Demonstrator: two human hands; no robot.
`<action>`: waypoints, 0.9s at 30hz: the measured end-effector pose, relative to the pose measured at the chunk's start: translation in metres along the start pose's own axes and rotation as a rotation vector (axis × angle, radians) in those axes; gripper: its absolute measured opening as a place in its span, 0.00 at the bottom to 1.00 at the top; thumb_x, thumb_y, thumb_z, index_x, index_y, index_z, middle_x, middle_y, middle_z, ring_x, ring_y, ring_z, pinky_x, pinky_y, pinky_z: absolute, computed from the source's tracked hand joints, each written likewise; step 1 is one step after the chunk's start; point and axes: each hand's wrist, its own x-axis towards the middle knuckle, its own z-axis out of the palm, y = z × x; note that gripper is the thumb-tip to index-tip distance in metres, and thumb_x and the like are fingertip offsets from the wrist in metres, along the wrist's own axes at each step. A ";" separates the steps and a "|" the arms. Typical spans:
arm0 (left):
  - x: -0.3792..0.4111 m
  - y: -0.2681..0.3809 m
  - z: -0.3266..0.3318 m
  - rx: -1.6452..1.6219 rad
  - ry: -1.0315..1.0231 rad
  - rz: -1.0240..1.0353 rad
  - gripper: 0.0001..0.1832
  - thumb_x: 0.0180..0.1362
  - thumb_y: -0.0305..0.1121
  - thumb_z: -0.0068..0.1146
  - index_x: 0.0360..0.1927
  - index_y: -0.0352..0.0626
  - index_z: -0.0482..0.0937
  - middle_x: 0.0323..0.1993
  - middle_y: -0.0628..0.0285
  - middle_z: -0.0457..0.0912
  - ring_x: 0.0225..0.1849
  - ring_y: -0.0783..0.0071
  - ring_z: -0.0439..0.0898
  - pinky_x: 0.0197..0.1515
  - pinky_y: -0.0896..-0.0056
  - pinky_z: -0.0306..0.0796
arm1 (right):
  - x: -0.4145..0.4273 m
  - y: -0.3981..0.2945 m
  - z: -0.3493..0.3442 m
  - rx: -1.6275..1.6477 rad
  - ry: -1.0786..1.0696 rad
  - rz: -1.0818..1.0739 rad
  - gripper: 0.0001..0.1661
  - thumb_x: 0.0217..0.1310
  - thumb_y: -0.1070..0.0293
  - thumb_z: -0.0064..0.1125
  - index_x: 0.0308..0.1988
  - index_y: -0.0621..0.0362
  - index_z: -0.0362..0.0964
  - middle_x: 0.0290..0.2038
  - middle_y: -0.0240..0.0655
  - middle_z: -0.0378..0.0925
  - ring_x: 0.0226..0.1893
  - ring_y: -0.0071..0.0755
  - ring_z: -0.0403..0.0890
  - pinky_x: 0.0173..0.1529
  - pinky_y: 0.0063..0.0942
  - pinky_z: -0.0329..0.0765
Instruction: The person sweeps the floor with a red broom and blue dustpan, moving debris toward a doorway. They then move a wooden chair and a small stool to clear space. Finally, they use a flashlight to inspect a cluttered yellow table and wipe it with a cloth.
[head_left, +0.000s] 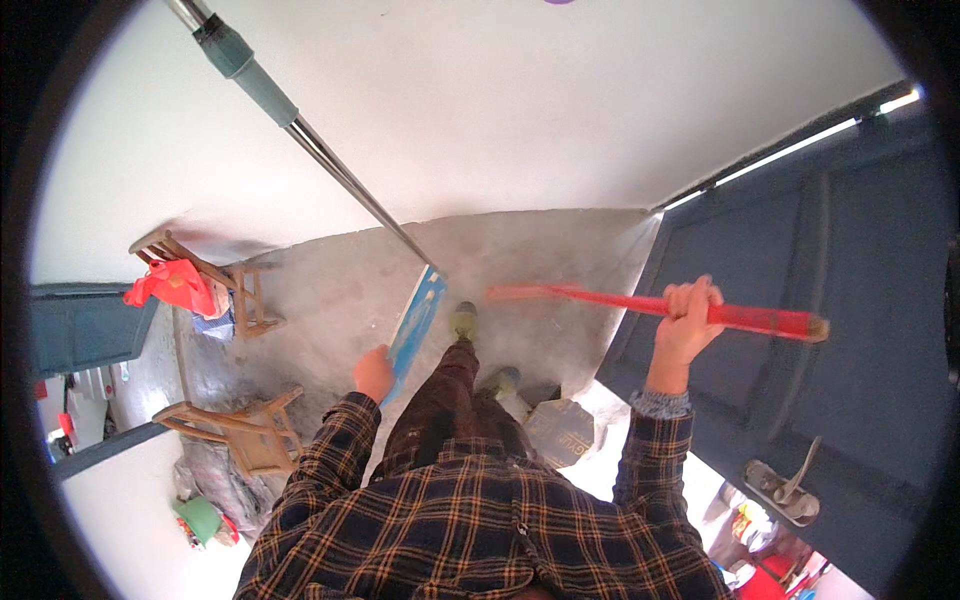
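In my left hand (374, 373) is the edge of a long, flat blue piece (417, 330), the head of a flat mop or similar tool. From its far end a metal telescopic pole (358, 190) with a grey-green grip slants up to the upper left. My right hand (688, 319) is closed around a red stick (765, 320), raised on the right. The stick's thinner left part (532, 291) is blurred, and what it ends in cannot be told. It is apart from the blue piece.
Wooden chairs (241, 442) stand at the left, one with a red bag (174, 285) on it. A white wall (510, 112) rises ahead. A dark metal door (757, 247) stands at the right. A cardboard piece (561, 431) lies on the concrete floor (322, 277) near my feet.
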 end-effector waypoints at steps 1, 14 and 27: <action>-0.001 0.002 -0.001 0.000 -0.010 0.001 0.09 0.52 0.35 0.49 0.35 0.43 0.71 0.33 0.49 0.78 0.37 0.47 0.76 0.37 0.47 0.69 | 0.003 -0.006 0.007 -0.014 0.020 -0.014 0.15 0.60 0.77 0.50 0.21 0.55 0.59 0.17 0.26 0.63 0.15 0.18 0.56 0.22 0.23 0.57; 0.044 0.060 0.002 -0.034 -0.065 0.170 0.09 0.52 0.35 0.50 0.35 0.43 0.71 0.33 0.50 0.77 0.38 0.47 0.75 0.38 0.48 0.68 | -0.130 -0.003 -0.077 -0.951 -0.180 0.114 0.08 0.59 0.71 0.53 0.30 0.65 0.73 0.26 0.36 0.76 0.28 0.26 0.75 0.33 0.25 0.72; 0.121 0.136 0.016 0.077 -0.193 0.242 0.10 0.51 0.31 0.48 0.38 0.42 0.73 0.35 0.49 0.78 0.40 0.48 0.76 0.39 0.48 0.69 | -0.057 -0.081 -0.065 -0.277 0.273 -0.082 0.18 0.62 0.74 0.44 0.19 0.53 0.52 0.12 0.25 0.51 0.14 0.20 0.51 0.22 0.25 0.53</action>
